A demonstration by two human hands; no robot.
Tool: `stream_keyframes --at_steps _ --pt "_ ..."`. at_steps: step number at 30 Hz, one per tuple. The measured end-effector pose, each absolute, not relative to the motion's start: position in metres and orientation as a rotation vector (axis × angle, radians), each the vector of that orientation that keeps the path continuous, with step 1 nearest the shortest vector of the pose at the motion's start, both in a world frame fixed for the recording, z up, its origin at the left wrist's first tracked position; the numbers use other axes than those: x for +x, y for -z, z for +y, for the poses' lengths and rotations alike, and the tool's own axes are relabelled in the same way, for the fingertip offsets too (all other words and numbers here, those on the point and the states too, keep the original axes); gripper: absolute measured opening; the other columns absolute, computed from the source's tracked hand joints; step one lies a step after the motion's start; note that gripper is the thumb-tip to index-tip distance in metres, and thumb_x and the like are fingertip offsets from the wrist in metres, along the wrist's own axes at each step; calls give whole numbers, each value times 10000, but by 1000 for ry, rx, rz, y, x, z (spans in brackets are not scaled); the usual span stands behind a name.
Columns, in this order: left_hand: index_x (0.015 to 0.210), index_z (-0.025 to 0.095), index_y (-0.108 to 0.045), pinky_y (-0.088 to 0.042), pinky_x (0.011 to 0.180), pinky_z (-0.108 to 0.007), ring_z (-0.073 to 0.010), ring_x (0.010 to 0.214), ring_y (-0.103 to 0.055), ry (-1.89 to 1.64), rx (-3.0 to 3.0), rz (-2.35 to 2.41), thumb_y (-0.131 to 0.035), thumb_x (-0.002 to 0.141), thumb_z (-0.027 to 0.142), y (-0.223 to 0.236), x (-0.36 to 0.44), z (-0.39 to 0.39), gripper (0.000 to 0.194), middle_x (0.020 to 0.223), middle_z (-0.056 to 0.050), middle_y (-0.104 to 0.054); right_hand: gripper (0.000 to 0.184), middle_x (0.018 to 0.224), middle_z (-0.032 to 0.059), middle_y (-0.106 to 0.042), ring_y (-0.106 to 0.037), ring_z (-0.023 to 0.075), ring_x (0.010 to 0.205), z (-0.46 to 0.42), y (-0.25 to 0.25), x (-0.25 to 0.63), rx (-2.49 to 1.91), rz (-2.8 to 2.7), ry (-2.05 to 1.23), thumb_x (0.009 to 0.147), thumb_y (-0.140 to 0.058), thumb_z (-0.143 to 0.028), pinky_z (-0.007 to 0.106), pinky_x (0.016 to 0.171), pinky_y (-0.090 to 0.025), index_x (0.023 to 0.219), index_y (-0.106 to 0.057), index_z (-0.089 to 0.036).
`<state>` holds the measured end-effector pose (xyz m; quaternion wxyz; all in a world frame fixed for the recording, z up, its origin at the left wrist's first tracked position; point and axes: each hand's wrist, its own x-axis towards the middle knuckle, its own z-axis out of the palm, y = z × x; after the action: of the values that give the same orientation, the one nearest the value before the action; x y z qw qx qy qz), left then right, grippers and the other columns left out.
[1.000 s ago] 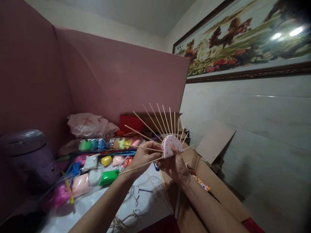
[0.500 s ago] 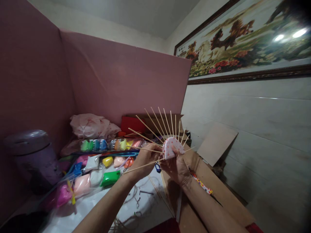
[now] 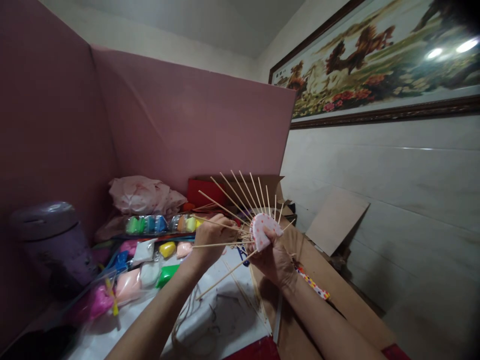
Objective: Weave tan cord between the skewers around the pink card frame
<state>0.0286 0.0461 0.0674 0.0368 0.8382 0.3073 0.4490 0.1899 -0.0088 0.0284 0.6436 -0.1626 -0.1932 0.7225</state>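
Note:
A half-round white pad with pink-red dots [image 3: 263,231] sits in my right hand [image 3: 276,257], my thumb pressed over its face. Several thin wooden sticks [image 3: 229,186] fan out from the pad's rim, upward and to the left. Left of the pad, my left hand [image 3: 215,234] is closed among the lower sticks, its fingertips pinched near their inner ends. A thin cord [image 3: 179,320] loops over the white tabletop and rises behind my left wrist; pale strands show by my left fingers, partly hidden.
Bags of coloured clay [image 3: 129,284] lie at left, beside a purple lidded container [image 3: 56,245]. Loose sticks [image 3: 258,295] rest on the table near a cardboard sheet [image 3: 337,300] and a dotted strip [image 3: 313,284]. A pink partition [image 3: 195,120] stands behind.
My left hand has moved slightly up and left, away from the pad. The pad and its fan of sticks have turned counterclockwise. The cord on the table has shifted left.

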Motion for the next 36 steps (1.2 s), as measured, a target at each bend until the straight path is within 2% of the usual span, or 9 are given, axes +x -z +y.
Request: stream_keyframes --at_steps 9,13,20,30,34,36 --pt "696 181 -598 -374 626 -225 -132 664 -556 -1774 2621 1223 -532 776 365 -71 -2 63 211 684 -28 -606 184 500 -20 -565 -438 80 359 -8 -28 184 -456 -553 -1559 721 -579 -330 192 352 -358 695 -551 -149" --pt "674 185 -593 -385 638 -223 -128 640 -554 -1926 2565 1203 -510 792 353 -76 -13 65 221 653 -26 -606 169 493 -23 -567 -437 77 352 -9 -28 183 -463 -544 -1528 716 -580 -316 178 324 -333 685 -545 -153" --pt "752 170 -587 -406 674 -229 -133 681 -564 -2138 2472 1104 -505 796 260 -82 -29 70 128 693 -39 -619 154 455 -44 -544 -410 66 305 -4 -22 188 -521 -549 -1448 720 -576 -296 171 287 -311 650 -530 -167" --pt "685 175 -572 -377 581 -183 -94 556 -518 -2050 2340 1191 -514 788 300 -95 -33 64 172 611 7 -590 113 492 -32 -573 -416 72 307 -4 -23 192 -527 -598 -1507 719 -570 -275 180 270 -305 705 -554 -164" --pt "654 175 -561 -362 539 -179 -84 515 -500 -1965 2296 1193 -535 763 294 -82 -24 74 164 572 24 -579 158 562 -19 -607 -506 96 393 -8 -22 193 -533 -631 -1506 710 -582 -275 189 314 -382 821 -589 -162" --pt "656 174 -564 -348 520 -188 -90 504 -504 -1876 2329 1224 -527 764 286 -71 -16 79 160 557 21 -579 197 565 4 -614 -531 112 416 -12 -22 191 -563 -673 -1549 691 -590 -298 200 327 -399 804 -604 -138"
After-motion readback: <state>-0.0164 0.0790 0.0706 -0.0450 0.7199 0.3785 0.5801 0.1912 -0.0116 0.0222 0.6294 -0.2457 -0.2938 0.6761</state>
